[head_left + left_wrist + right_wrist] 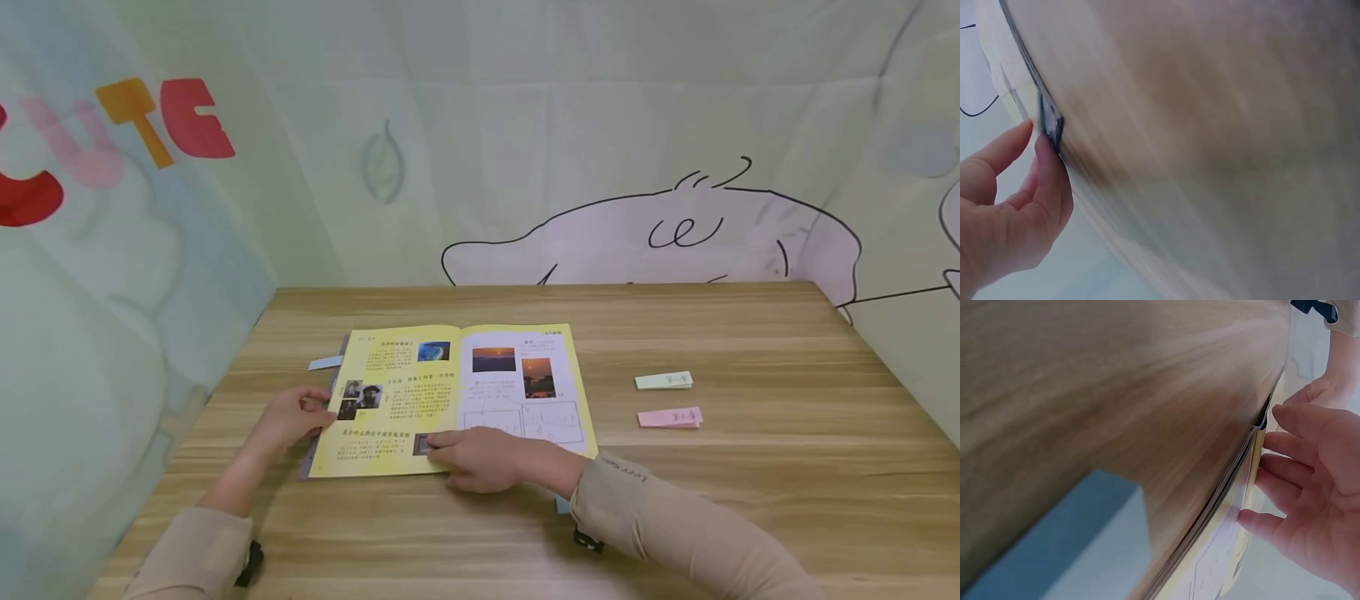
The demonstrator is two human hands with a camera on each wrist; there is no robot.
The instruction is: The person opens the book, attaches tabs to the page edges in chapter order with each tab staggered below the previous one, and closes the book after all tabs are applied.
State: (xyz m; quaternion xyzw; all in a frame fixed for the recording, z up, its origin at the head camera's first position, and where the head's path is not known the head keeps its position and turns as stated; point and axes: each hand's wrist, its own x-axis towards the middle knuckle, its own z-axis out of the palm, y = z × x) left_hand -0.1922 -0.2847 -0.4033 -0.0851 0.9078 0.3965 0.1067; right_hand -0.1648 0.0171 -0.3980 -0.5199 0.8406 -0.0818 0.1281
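An open book [405, 392] with yellow-bordered pages and photos lies on the wooden table. At its left edge is my left hand [288, 421], thumb and fingertips gripping the page edge; the left wrist view shows this hand [1016, 206] against the book's corner [1052, 122]. My right hand [487, 458] lies across the lower middle near the fold, fingers extended and touching the left page. In the right wrist view those fingers [1285, 478] are spread over the page. A light blue paper tab [325, 362] sticks out at the book's upper left.
To the right of the book lie a pale green folded paper strip [663, 381] and a pink one [670, 417], both with handwriting. A blue folded strip [1085, 544] lies by the book's near edge, partly under my right sleeve. A printed cloth [525, 150] hangs behind the table [750, 500].
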